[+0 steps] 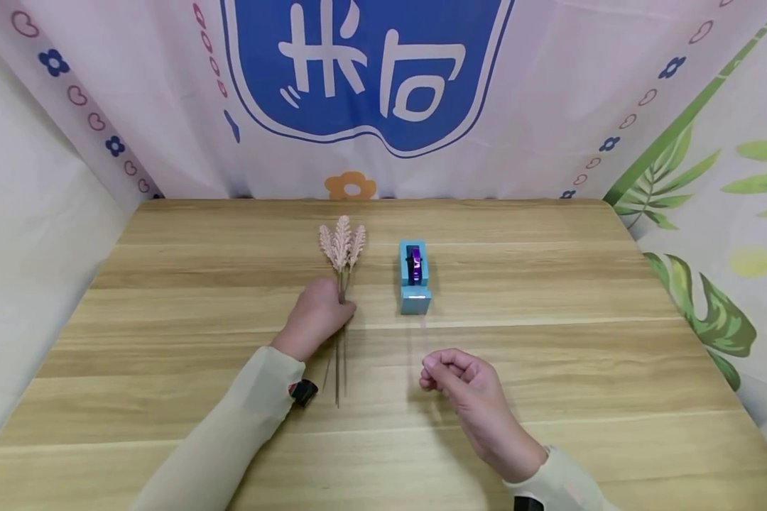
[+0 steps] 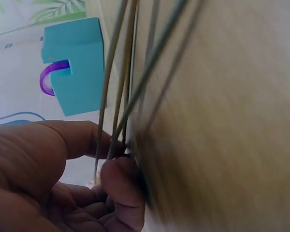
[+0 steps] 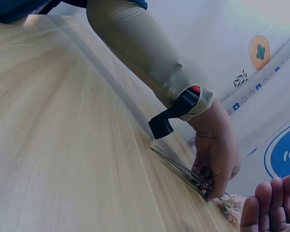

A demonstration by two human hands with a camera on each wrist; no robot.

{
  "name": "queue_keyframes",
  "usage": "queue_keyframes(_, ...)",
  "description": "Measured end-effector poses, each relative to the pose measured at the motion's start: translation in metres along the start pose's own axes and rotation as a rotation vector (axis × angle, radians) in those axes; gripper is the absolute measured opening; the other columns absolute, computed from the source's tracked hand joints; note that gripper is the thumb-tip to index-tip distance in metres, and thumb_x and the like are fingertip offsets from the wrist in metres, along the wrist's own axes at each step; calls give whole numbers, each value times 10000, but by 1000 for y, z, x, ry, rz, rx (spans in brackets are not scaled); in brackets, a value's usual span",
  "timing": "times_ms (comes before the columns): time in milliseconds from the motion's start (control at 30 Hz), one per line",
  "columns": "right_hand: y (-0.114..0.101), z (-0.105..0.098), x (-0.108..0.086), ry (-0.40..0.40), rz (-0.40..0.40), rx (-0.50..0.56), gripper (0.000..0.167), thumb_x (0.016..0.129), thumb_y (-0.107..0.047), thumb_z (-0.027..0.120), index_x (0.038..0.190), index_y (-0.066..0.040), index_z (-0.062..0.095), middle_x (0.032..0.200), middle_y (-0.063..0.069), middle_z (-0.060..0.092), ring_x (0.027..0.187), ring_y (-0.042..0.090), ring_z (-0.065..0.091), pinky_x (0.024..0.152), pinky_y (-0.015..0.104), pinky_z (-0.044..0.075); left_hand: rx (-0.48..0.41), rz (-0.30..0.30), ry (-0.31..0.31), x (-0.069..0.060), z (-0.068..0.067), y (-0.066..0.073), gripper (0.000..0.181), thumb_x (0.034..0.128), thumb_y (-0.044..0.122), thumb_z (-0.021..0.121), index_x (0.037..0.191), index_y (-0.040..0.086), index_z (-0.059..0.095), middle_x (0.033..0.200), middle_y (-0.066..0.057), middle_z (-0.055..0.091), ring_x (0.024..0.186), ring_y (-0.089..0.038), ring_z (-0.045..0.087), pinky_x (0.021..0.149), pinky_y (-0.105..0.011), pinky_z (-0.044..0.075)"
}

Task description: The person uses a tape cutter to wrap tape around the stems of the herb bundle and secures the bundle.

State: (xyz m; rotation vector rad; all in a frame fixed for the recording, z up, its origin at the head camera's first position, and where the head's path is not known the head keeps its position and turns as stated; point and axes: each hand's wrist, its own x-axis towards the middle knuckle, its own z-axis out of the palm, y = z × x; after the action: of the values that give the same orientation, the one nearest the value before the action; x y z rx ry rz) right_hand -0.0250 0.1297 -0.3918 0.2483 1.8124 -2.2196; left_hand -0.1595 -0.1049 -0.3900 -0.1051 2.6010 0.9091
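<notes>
Several pale pink artificial flower sprigs [image 1: 341, 245] lie on the table, heads away from me. My left hand [image 1: 316, 316] grips their thin stems [image 2: 118, 77] between thumb and fingers just below the heads. To the right stands a light blue tape dispenser [image 1: 415, 301] holding a purple-cored roll [image 1: 415, 266]. From its front edge a faint, clear strip of tape [image 1: 424, 332] runs toward me. My right hand [image 1: 469, 397] pinches the strip's near end between thumb and forefinger. In the right wrist view, only the fingers [image 3: 264, 203] of this hand show, at the lower right corner.
The wooden table [image 1: 569, 284] reaches back to a printed cloth [image 1: 537, 142] with a blue badge. Leaf-patterned cloth [image 1: 709, 234] hangs on the right, whitish cloth [image 1: 32, 213] on the left. A black wrist camera [image 1: 303, 392] sits by the left cuff, close to the stem ends.
</notes>
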Motion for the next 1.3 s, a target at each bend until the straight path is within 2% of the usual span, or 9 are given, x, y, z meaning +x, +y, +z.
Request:
queue_keyframes(333, 0, -2, 0, -1, 6, -3, 95, 994, -94, 686, 994, 1, 676, 872, -3, 732, 852, 115, 688, 861, 236, 589, -73, 58, 53, 2, -4, -9, 368, 1084, 212, 490, 735, 93, 500, 599, -8, 440, 518, -156, 420, 490, -279, 385)
queue_keyframes(400, -1, -2, 0, -3, 5, -2, 102, 994, -93, 685, 1001, 9, 673, 875, -3, 731, 854, 114, 687, 863, 236, 589, -100, 52, 33, 2, -6, -12, 298, 1097, 170, 424, 883, 16, 565, 619, -33, 523, 528, -164, 497, 518, -287, 424)
queue_keyframes(433, -1, -2, 0, -5, 4, -1, 102, 995, -92, 684, 1000, 9, 673, 875, -4, 731, 854, 114, 687, 864, 236, 589, -117, 48, 21, 1, -7, -13, 294, 1103, 150, 387, 1049, -57, 589, 646, -52, 570, 541, -172, 546, 537, -291, 451)
queue_keyframes(500, 0, -2, 0, -10, 4, 1, 95, 996, -92, 683, 995, 2, 674, 873, -7, 730, 854, 112, 686, 864, 236, 589, -151, 35, 5, 1, -9, -14, 339, 1110, 126, 310, 1272, -109, 493, 711, -88, 633, 580, -191, 623, 572, -302, 501)
queue_keyframes(567, 0, -1, 0, -14, 4, 3, 89, 996, -92, 683, 991, -3, 675, 873, -6, 730, 854, 111, 685, 863, 237, 589, -147, 44, 17, -1, -11, -15, 365, 1114, 120, 263, 1385, -99, 370, 785, -105, 612, 625, -201, 635, 594, -305, 511)
queue_keyframes(767, 1, 0, 0, -15, 5, 8, 80, 993, -92, 687, 987, -13, 677, 868, -13, 729, 854, 108, 686, 862, 237, 590, -128, 166, 126, -6, -11, -20, 276, 1139, 155, 295, 1253, -54, 432, 843, -100, 493, 680, -201, 475, 588, -307, 439)
queue_keyframes(967, 0, 0, -1, -15, 13, 7, 84, 997, -90, 679, 990, -7, 673, 870, -13, 729, 856, 109, 685, 865, 236, 588, -159, 262, 241, -15, -15, -26, 387, 1135, 187, 364, 1155, -91, 632, 773, -94, 554, 630, -175, 481, 577, -295, 430)
queue_keyframes(1133, -2, 0, -1, -15, 15, 4, 107, 998, -102, 683, 1005, 5, 672, 884, -2, 734, 865, 114, 686, 873, 237, 588, -196, 308, 238, -28, -25, -27, 399, 1120, 141, 375, 1251, -93, 672, 704, -54, 500, 578, -156, 418, 534, -269, 395)
queue_keyframes(1300, -3, 1, -2, -8, 12, 3, 94, 995, -93, 682, 998, 0, 672, 879, -4, 731, 865, 115, 685, 870, 237, 589, -183, 356, 248, -42, -32, -27, 333, 1115, 80, 411, 1231, -65, 687, 846, -178, 628, 618, -166, 418, 590, -273, 397)
